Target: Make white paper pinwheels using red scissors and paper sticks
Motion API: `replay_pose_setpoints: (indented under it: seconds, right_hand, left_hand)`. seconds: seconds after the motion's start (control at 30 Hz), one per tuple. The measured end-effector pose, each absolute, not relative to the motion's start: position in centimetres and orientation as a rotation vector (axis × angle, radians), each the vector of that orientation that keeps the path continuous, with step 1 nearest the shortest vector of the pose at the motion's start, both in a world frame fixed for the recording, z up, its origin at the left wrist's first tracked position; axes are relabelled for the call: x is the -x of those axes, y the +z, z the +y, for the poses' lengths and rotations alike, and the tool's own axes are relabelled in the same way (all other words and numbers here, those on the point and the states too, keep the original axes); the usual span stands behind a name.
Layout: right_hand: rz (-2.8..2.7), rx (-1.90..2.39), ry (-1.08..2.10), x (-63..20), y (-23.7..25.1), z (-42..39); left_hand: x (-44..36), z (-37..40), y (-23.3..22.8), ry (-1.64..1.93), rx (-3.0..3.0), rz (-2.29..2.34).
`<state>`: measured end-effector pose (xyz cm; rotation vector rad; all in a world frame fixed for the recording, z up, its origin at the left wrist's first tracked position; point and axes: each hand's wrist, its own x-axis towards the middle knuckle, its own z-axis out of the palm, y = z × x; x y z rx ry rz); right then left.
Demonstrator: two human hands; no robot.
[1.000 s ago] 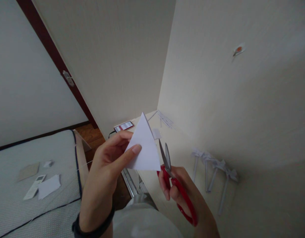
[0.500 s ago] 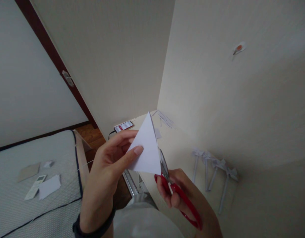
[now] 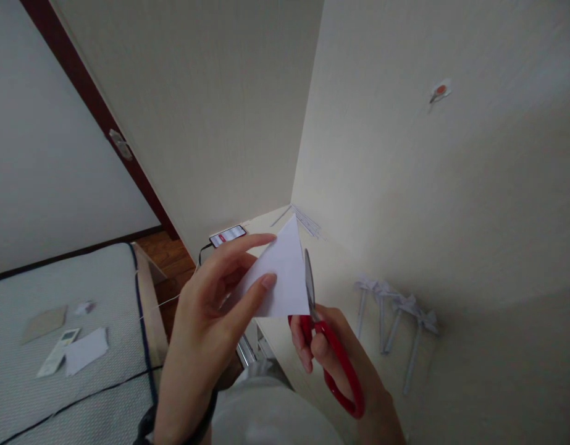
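My left hand (image 3: 229, 290) pinches a white sheet of paper folded into a triangle (image 3: 287, 272), thumb on the near face and fingers behind, the index finger stretched along its upper left edge. My right hand (image 3: 340, 346) grips a pair of red-handled scissors (image 3: 343, 371), its fingers in the loops. One dark blade runs upright along the triangle's right edge, close to the lower right corner; the other blade is mostly hidden behind the paper. Whether the blades are cutting into the paper I cannot tell.
Several paper pinwheels (image 3: 396, 303) on sticks lie on the white table (image 3: 331, 272) at right. Thin white sticks (image 3: 307, 222) and a phone (image 3: 228, 235) with a cable lie at the back. On the bed (image 3: 104, 278) at left are a remote control (image 3: 57, 353) and paper pieces (image 3: 86, 351).
The folded paper has shifted slightly right and turned clockwise, its tip moving right. My left index finger has stretched up along its edge. The scissors now point more upright beside it.
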<state>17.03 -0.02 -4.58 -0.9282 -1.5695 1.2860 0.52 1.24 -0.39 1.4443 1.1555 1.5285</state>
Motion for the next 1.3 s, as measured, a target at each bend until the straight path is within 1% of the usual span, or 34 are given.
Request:
replay_pose_setpoints:
  seconds: [0.4, 0.9, 1.3]
  right_hand:
    - [-1.485, 0.873, 1.381, -16.78, -4.30, 0.08]
    - [-1.469, 0.929, 1.334, -16.87, -5.12, -0.06]
    - [-1.463, 0.970, 1.317, -16.76, -4.76, -0.13]
  left_hand:
    - [-0.49, 1.01, -0.49, 1.473, -1.705, 1.253]
    - [-1.15, 0.91, -0.68, 1.504, -1.722, 1.254]
    - [-1.31, 0.99, -0.75, 1.512, -1.715, 1.254]
